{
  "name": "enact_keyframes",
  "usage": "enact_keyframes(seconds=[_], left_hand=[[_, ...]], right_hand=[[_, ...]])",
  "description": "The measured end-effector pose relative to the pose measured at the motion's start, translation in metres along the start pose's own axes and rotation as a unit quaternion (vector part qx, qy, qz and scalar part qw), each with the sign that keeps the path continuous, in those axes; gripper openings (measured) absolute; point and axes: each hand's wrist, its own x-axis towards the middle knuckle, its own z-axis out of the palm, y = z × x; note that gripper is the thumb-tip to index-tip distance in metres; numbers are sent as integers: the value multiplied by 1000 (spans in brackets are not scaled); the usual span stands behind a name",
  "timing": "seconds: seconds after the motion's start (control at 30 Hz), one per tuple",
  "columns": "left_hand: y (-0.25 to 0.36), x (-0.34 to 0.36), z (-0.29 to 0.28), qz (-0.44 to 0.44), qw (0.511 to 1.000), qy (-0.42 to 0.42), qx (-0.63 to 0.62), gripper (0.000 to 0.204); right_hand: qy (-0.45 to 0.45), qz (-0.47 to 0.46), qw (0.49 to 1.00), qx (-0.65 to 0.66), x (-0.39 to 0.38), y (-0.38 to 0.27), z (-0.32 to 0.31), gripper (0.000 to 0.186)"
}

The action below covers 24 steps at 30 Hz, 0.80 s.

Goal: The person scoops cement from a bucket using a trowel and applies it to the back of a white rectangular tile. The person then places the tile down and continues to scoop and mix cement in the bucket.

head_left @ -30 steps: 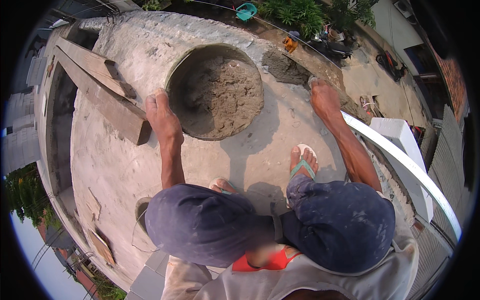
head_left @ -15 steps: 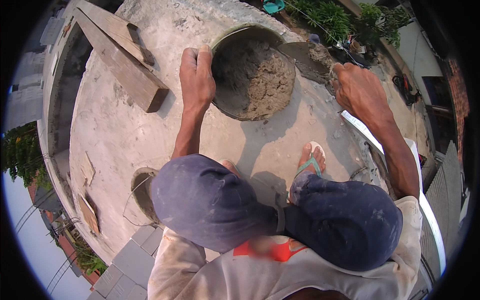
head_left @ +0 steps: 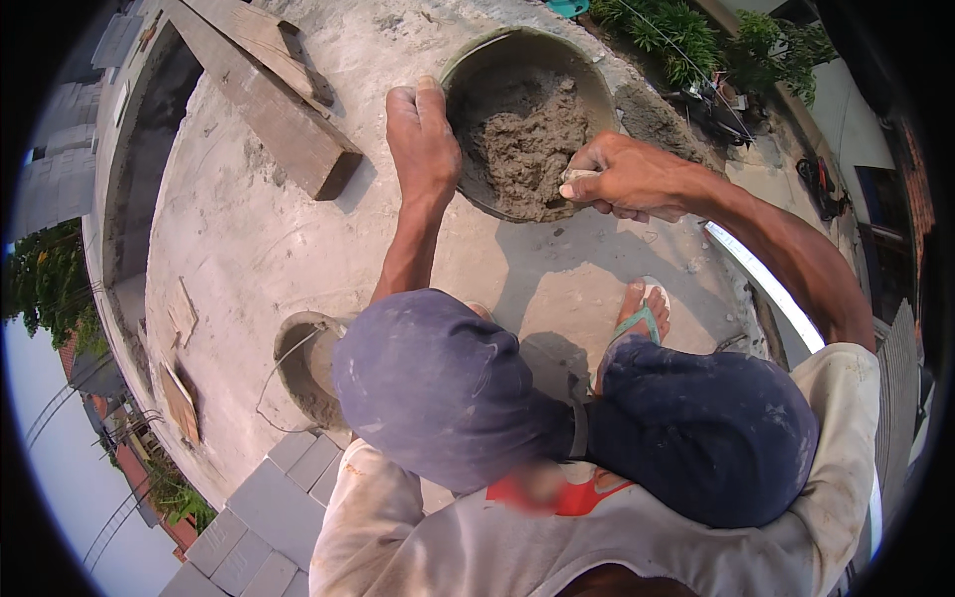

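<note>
A round bucket [head_left: 589, 78] full of wet grey mortar [head_left: 527, 134] stands tilted on the concrete in front of me, its opening toward me. My left hand [head_left: 423, 139] is closed on its left rim, thumb on top and the other fingers partly hidden. At the lower right rim my right hand [head_left: 627, 174] is closed around the handle of a trowel. Its blade is out of sight now, at the mortar's edge; the earlier frame shows it coated with mortar.
To the left lie thick wooden beams [head_left: 264, 104]. A second bucket [head_left: 308, 368] with a wire handle stands beside my left knee, near grey blocks [head_left: 269, 502]. Thin wood scraps [head_left: 179, 403] lie farther left. The slab's edge drops toward plants [head_left: 657, 45] at the right.
My right hand has brought the trowel leftward from outside the right rim to the mortar in the bucket. My left hand stays on the rim. The view has shifted slightly.
</note>
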Motion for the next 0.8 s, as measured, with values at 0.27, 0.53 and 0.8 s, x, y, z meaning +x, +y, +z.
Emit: enact_keyframes(seconds=[0.27, 0.53, 0.8], left_hand=[[10, -2, -2, -6, 999, -19, 50, 41], [9, -2, -10, -16, 998, -33, 52, 41], [10, -2, -3, -7, 998, -32, 49, 41]], right_hand=[[-99, 51, 847, 519, 26, 33, 26, 36], [-215, -35, 669, 711, -11, 77, 31, 51], [59, 7, 997, -58, -23, 21, -4, 57]])
